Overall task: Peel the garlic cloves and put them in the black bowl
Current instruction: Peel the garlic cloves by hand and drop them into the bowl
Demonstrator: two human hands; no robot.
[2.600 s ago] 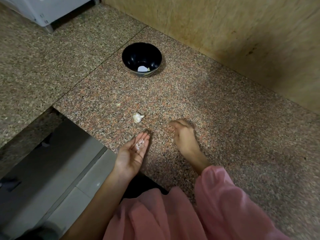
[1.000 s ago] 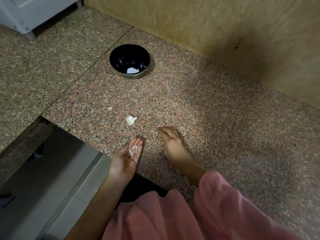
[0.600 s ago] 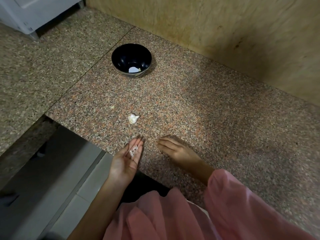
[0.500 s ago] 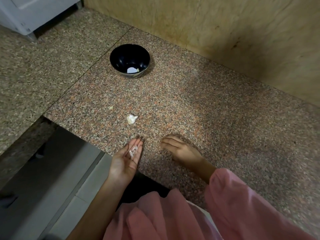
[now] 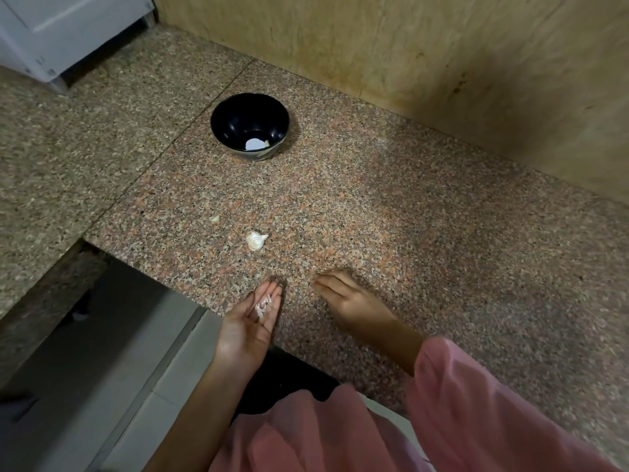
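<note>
While the unpeeled garlic clove (image 5: 256,240) lay on the bench (image 5: 408,233), tip pointing right, just ahead of the left grip (image 5: 248,325), palm-up with fingers extended under peel scraps (image 5: 262,305), the right grip (image 5: 347,301) rested flat, fingers straight; black bowl (image 5: 231,120) well beyond.

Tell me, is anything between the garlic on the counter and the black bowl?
Nothing visible. Only counter lies between the garlic and the black bowl; a small scrap sits left of that path.
</note>
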